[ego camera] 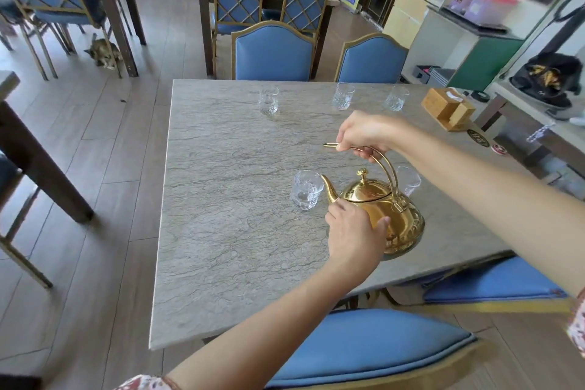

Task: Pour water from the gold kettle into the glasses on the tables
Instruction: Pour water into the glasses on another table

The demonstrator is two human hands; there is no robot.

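Observation:
The gold kettle stands on the grey stone table, its spout pointing left at a clear glass that it almost touches. My right hand is closed around the kettle's arched handle from above. My left hand rests flat against the kettle's near left side. A second glass sits just behind the kettle, partly hidden by the handle. Three more glasses line the far edge: one at the left, one in the middle, one at the right.
A wooden napkin box and two round coasters sit at the table's far right. Blue chairs stand on the far and near sides. Other tables stand to the left and behind. A cat lies on the floor.

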